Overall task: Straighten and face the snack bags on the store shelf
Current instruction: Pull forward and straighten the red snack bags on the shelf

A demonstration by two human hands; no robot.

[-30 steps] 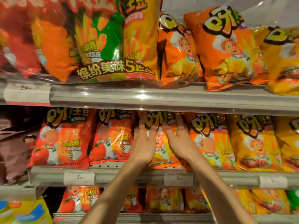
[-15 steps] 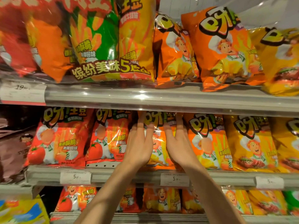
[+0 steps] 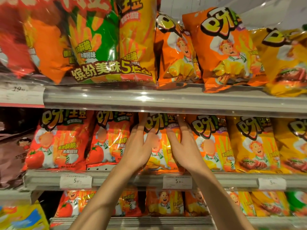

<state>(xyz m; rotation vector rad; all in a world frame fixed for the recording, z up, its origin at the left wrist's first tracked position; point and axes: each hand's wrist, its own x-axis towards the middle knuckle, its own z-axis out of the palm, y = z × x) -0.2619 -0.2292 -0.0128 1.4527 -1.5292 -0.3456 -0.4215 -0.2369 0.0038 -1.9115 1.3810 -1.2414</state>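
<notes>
Head view is showing us squaring an orange snack bag (image 3: 157, 146) on the middle shelf (image 3: 216, 180), directly above the centre price tag (image 3: 177, 181): our left hand (image 3: 139, 150) and right hand (image 3: 184, 148) are lying against its two sides, fingers straight and close together, pinching nothing. We are judging the job as partway done, since the red bags (image 3: 61, 140) left of that tag are already facing out, while the tilted bags (image 3: 222, 50) above it are waiting.
</notes>
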